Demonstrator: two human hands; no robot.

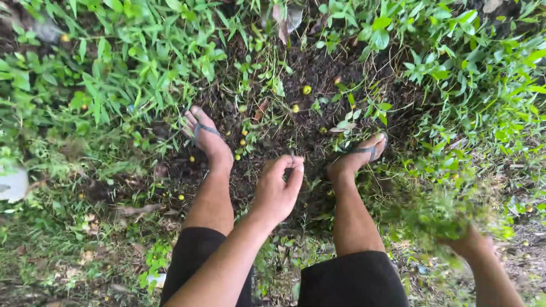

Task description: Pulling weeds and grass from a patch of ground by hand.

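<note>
My black shorts (341,281) sit closest below me, knees apart, with my feet in grey flip-flops (364,150) planted on the patch of dark bare soil (318,74). Green weeds (142,62) ring the soil. My right hand (469,241) clenches a blurred bunch of pulled weeds (432,213) out beside my right leg. My left hand (278,190), between my legs, pinches a thin sprig (292,156) in its fingertips. Small yellow fruits (307,90) dot the soil.

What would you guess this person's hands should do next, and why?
Probably toss aside the bunch of pulled weeds in the right hand, since it looks full and blurred. The left hand pinches only a small dark bit, and weeds remain on the bare soil.
</note>
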